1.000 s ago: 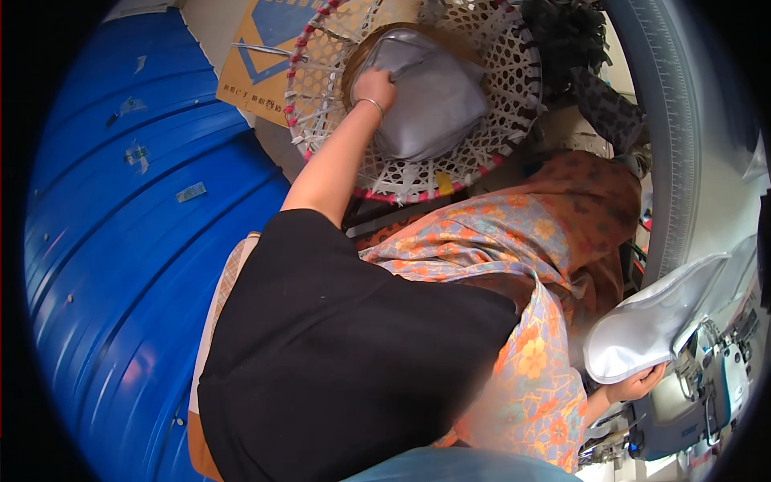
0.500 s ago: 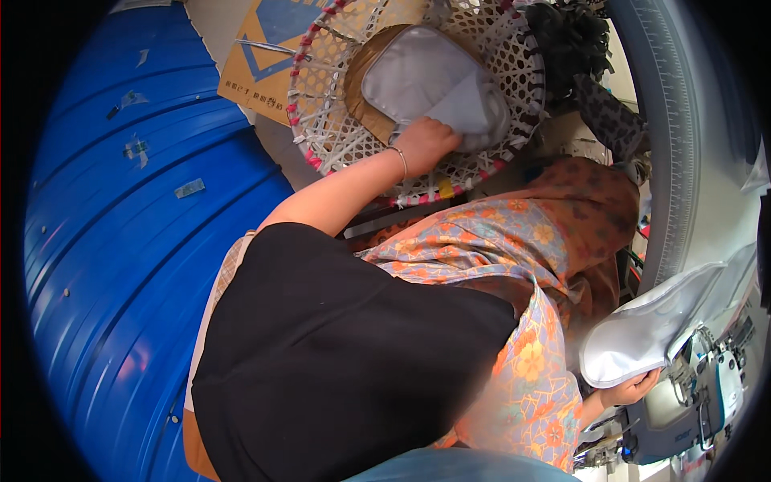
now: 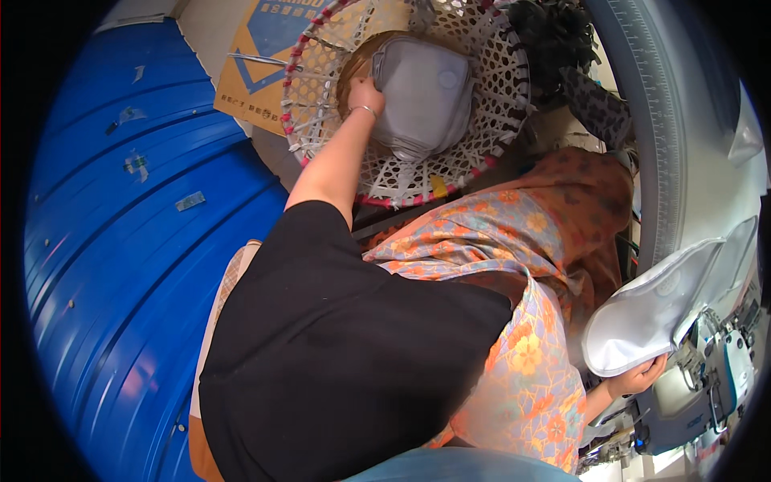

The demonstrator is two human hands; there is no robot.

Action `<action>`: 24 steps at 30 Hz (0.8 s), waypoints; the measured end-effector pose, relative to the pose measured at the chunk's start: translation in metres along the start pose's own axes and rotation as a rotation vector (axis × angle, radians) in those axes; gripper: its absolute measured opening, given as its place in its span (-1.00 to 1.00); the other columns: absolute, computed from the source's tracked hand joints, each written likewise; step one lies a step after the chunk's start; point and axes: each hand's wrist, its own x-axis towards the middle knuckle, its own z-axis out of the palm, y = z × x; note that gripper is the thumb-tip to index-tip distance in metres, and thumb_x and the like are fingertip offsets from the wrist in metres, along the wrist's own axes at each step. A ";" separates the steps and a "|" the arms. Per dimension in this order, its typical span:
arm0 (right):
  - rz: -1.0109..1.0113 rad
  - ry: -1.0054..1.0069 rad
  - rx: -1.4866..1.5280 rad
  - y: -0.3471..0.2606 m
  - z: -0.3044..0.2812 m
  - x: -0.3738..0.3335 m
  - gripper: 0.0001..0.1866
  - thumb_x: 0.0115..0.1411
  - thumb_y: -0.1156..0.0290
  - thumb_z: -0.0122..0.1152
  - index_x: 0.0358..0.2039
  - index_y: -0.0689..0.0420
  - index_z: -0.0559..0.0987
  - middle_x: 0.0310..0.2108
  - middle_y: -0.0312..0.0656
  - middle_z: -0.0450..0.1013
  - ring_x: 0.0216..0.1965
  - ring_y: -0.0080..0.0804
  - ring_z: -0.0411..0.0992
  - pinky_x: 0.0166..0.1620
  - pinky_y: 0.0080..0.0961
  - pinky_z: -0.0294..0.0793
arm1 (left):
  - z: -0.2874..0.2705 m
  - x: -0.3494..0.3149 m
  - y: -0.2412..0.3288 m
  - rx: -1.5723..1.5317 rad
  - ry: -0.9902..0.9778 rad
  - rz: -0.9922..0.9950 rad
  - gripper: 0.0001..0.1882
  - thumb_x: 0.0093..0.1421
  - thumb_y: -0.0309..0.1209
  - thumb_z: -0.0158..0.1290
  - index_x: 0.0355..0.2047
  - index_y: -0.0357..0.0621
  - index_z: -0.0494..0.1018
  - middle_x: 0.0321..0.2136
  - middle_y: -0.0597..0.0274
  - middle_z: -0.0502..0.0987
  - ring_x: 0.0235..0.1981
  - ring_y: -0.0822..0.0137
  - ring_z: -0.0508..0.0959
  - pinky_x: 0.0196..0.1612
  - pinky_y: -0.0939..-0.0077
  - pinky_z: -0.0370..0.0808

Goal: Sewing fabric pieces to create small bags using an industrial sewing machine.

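Note:
Inside a round woven basket lies a stack of grey rounded fabric pieces (image 3: 422, 92), with a small pale round mark on the top one. My left hand (image 3: 367, 95) is closed at the stack's left edge; its fingertips are partly hidden against the fabric. At the far right, my right hand (image 3: 640, 377) pinches the lower edge of a silvery-white fabric piece (image 3: 634, 325), which stands up over the work surface beside a sewing machine (image 3: 683, 406).
The plastic-strip basket (image 3: 514, 120) has a rim wrapped in pink and white. Left of it stand a brown cardboard box (image 3: 241, 92) and a blue ribbed metal wall (image 3: 152, 265). A table edge with a ruler strip (image 3: 665, 161) runs along the right. Black fabric scraps (image 3: 558, 44) lie behind.
My left hand has moved from the near side of the stack to its left edge. The folded-over corner on top now lies flat. My right hand keeps hold of its piece.

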 end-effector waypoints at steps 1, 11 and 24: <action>0.000 0.001 -0.010 -0.001 0.001 -0.001 -0.64 0.37 0.47 -0.09 0.04 0.36 0.56 0.09 0.06 0.49 0.11 -0.01 0.45 0.21 -0.22 0.37 | -0.003 -0.010 0.007 0.003 -0.104 -0.022 -0.59 0.11 -0.39 0.04 0.00 -0.03 0.53 -0.17 -0.07 0.63 -0.09 -0.07 0.62 0.02 0.08 0.53; -0.072 0.115 -0.043 0.010 0.005 -0.005 -0.73 0.29 0.55 0.05 -0.08 0.31 0.63 -0.03 0.02 0.57 0.01 -0.03 0.52 0.12 -0.23 0.46 | -0.077 -0.065 0.028 -0.027 -0.139 -0.103 -0.65 0.19 -0.33 0.02 -0.03 -0.13 0.43 -0.14 -0.22 0.58 -0.07 -0.22 0.58 0.02 -0.05 0.50; 0.246 0.319 0.390 0.021 -0.027 -0.034 -0.78 0.25 0.54 0.17 -0.10 0.20 0.62 0.02 -0.11 0.55 0.08 -0.19 0.49 0.17 -0.35 0.41 | -0.331 -0.287 0.396 -0.555 0.235 1.820 -0.66 0.16 -0.49 0.16 -0.01 -0.15 0.55 -0.05 0.12 0.58 0.02 0.06 0.54 0.13 0.24 0.45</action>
